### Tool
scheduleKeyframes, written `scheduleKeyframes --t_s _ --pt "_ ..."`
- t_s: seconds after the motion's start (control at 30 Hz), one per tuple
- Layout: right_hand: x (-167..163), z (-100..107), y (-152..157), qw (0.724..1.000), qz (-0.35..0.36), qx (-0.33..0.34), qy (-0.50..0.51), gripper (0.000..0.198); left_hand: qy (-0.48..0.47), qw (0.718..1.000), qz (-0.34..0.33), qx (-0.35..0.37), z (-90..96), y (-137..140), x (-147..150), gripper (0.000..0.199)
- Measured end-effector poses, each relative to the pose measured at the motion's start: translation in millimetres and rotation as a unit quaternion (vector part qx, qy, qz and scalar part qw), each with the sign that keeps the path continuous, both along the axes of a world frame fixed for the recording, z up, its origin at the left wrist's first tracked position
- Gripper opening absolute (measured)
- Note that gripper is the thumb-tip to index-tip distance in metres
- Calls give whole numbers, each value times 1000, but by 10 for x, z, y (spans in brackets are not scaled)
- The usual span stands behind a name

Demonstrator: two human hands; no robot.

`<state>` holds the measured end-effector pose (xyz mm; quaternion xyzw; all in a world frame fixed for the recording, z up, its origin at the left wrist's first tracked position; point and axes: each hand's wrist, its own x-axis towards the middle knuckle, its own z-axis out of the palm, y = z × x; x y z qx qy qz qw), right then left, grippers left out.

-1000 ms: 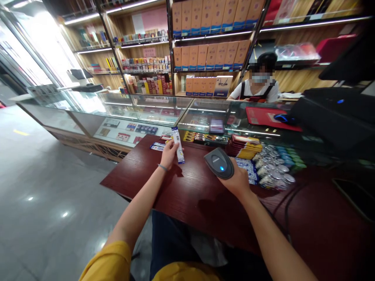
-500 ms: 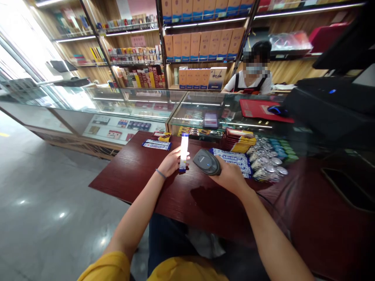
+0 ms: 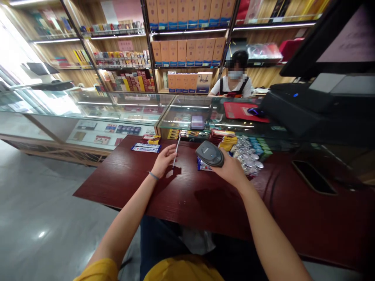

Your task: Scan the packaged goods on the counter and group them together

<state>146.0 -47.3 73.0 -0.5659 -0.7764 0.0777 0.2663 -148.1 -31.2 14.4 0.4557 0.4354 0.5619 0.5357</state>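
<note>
Between the thumb and fingers of my left hand (image 3: 164,160) is a thin, flat packet (image 3: 176,151), turned edge-on above the dark red table (image 3: 117,183). My right hand (image 3: 230,169) is wrapped round a black barcode scanner (image 3: 209,153), its head pointing left toward the packet. Under the scanner lie blue-and-white packets (image 3: 202,164), mostly covered by it and by my right hand. Two or so similar blue-and-white packets (image 3: 145,147) rest at the table's far left, beside a few red-and-yellow packets (image 3: 151,139).
Behind my right hand stand a stack of red-and-yellow packets (image 3: 223,138) and rows of silver-lidded containers (image 3: 247,156). A phone (image 3: 314,176) lies at the right. Beyond the table is a glass display counter (image 3: 123,101), with a masked person (image 3: 234,78) behind it.
The packet in my left hand has turned from showing its bright flat face to standing edge-on. The scanner stays in my right hand. The whole view has shifted a little to the right.
</note>
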Motion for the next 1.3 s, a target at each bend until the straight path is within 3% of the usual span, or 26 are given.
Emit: scheduleKeyframes --t_s 0.13,0.3,0.43,0.57,0.87,1.3 --pt "327 -31 22 998 -30 14 47 63 173 981 7 92 11 110 195 50" --pt "631 -40 -3 993 -55 27 104 62 354 916 -7 187 50 204 542 32" --pt "807 13 -57 988 -80 16 134 61 438 864 -18 248 67 284 895 31" --pt "960 46 -111 982 -106 9 156 59 479 835 -48 268 60 401 1249 33" --pt "1193 31 -167 975 -124 16 184 45 519 820 -89 226 -28 682 1688 35" --pt "1131 36 -139 978 -122 2 172 50 485 838 -104 229 -81 711 1670 38"
